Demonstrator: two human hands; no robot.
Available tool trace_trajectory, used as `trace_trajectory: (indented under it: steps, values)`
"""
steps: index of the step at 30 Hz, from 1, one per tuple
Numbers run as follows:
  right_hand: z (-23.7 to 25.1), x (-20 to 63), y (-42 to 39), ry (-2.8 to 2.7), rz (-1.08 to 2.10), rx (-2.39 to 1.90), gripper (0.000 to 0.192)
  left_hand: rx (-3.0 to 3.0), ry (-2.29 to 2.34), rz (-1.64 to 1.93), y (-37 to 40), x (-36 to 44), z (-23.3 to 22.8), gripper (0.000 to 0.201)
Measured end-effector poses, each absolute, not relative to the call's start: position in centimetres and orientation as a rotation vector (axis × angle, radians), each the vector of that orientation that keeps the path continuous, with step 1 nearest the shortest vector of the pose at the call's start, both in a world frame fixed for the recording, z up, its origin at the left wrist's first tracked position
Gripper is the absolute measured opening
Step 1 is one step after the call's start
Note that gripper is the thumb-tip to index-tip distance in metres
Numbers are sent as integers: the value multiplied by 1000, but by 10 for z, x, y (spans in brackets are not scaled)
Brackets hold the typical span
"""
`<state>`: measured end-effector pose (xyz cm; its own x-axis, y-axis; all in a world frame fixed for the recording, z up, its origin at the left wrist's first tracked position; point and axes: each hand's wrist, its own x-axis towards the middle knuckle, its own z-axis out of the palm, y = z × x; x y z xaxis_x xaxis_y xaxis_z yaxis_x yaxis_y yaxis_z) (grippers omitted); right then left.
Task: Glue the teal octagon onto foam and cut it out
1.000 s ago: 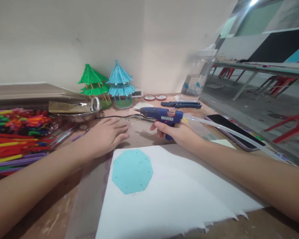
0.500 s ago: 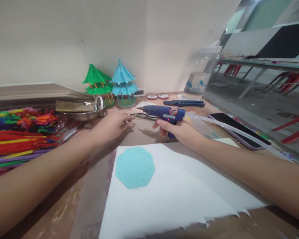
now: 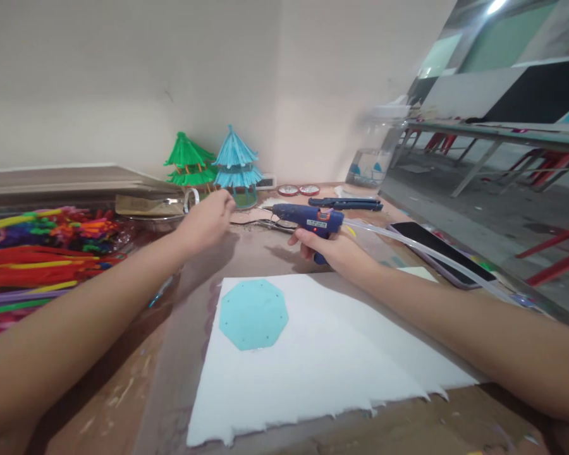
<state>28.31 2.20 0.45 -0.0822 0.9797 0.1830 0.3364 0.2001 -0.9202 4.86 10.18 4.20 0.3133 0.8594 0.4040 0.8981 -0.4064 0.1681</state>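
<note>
A crafter at a cluttered bench (image 3: 104, 392) grips a blue hot glue gun (image 3: 303, 217) in the right hand (image 3: 329, 246), fingers wrapped around its handle, the nozzle aimed toward the bench's left side and a clear glue stick (image 3: 422, 246) trailing from its rear. The left hand (image 3: 211, 218) appears lifted near the far edge, its fingers curled in front of a green model pavilion (image 3: 189, 155) and its blue twin (image 3: 237, 155); whether they pinch anything cannot be told from here. Nearer the front edge, a pale turquoise octagon (image 3: 254, 315), dotted with small dark marks around its rim, lies flat by the far left corner of a white sheet (image 3: 322, 379). Bundled pipe cleaners (image 3: 42, 265) crowd the bench's left edge; a smartphone (image 3: 439, 253) rests along the right. The step in hand looks like readying for gluing, with no nozzle on the octagon yet. Any glue laid there would call for steady aim at the marks and left fingers clear of the hot tip.
</note>
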Motion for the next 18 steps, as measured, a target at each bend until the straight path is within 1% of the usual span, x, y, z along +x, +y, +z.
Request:
trace_trajectory:
  steps: [5,6,7,10,12,15,17,18]
  values:
    - [3,281,24,-1560,928,-1251,34,-2393,-1726,-875,73,23,94,39]
    - [4,281,23,-1555,929,-1253,33,-2384,-1749,-910,66,19,101,40]
    - [5,281,23,-1551,929,-1259,31,-2385,-1767,-1000,60,15,107,37]
    - [8,279,20,-1548,921,-1286,28,-2393,-1728,-1449,44,7,119,21]
    - [10,279,18,-1549,919,-1299,27,-2481,-1658,-1671,37,6,120,20]
    - [10,278,18,-1560,917,-1315,27,-2851,-1562,-2014,33,12,110,27]
    - [9,279,18,-1566,912,-1325,28,-3158,-1568,-2106,33,19,97,31]
    - [9,279,18,-1570,910,-1327,29,-3287,-1596,-2063,34,24,89,33]
